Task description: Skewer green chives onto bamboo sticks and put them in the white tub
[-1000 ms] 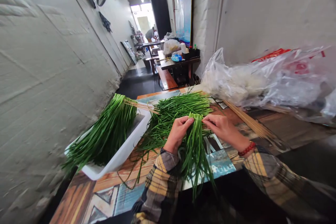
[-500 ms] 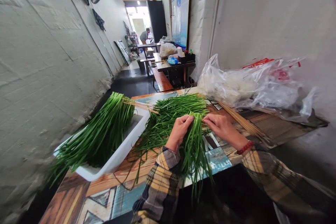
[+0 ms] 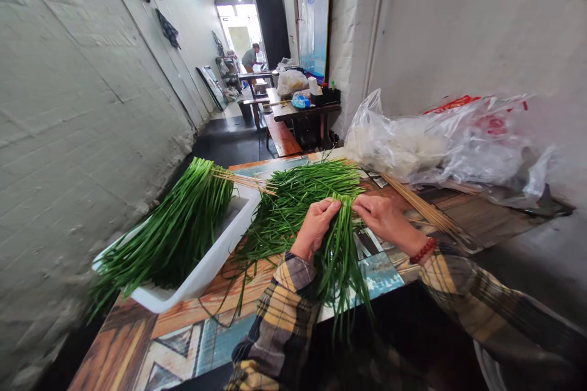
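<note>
My left hand is closed around the pale cut ends of a small bunch of garlic chives, whose green leaves hang down toward me over the table edge. At the right side of those ends, my right hand is pinched shut; whatever its fingers hold is hidden. Behind both hands lies a loose pile of chives. On the left, a white tray holds skewered chives, with thin bamboo skewers sticking out to the right.
More bamboo skewers lie in a bundle right of my hands. Clear plastic bags with pale contents sit against the right wall. The patterned tabletop shows in front. Farther off are another table, a bench and a bent-over person.
My right hand has shifted slightly left, closer against the chive ends. My left hand keeps its hold on the bunch. The view has tilted a little.
</note>
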### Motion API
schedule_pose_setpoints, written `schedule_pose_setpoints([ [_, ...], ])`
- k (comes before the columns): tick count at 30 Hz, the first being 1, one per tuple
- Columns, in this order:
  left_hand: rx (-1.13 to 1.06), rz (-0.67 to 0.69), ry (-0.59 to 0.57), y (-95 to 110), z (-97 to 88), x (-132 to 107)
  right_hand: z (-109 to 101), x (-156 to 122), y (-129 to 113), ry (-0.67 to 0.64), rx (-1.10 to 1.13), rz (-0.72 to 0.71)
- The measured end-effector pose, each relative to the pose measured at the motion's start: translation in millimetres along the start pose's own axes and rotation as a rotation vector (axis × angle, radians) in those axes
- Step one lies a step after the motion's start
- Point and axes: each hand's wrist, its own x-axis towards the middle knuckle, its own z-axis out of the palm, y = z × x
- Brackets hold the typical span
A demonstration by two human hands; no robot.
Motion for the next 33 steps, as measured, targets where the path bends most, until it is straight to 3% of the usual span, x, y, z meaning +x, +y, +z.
schedule_pose_setpoints([
  [5, 0.008, -0.02, -0.011, -2.5, -0.3, 0.6, -6.1, 1.0, -2.6, -0.031, 0.058, 0.037],
  [9, 0.079, -0.026, -0.048, -1.3, -2.2, 0.9, -11.0, 1.1, 3.0, -0.137, 0.27, 0.152],
  [12, 0.115, -0.013, -0.1, 0.6, -1.9, 1.0, -14.7, 3.4, 4.5, -0.105, 0.374, 0.225],
  [15, 0.155, -0.005, -0.119, 1.4, -0.2, 0.8, -15.1, 8.8, 0.7, -0.044, 0.269, 0.156],
  [19, 0.196, 0.039, -0.085, 0.9, 1.3, 0.7, -4.6, 15.5, -4.9, -0.06, 0.115, 0.075],
  [23, 0.28, 0.105, -0.066, 0.0, 1.2, 2.7, 1.6, 18.4, -1.7, 0.004, 0.113, 0.088],
  [26, 0.366, 0.207, 0.091, 1.5, -3.5, 5.6, -16.2, 20.5, 6.1, 0.162, 0.095, 0.195],
  [29, 0.404, 0.302, 0.283, 7.5, -10.8, 5.1, -50.4, 21.1, 10.7, 0.329, 0.036, 0.286],
  [31, 0.464, 0.396, 0.354, 14.6, -10.4, 0.9, -71.3, 19.7, 7.5, 0.433, -0.064, 0.268],
  [33, 0.601, 0.515, 0.367, 23.2, -1.3, -5.8, -82.6, 17.7, -1.9, 0.458, -0.138, 0.221],
])
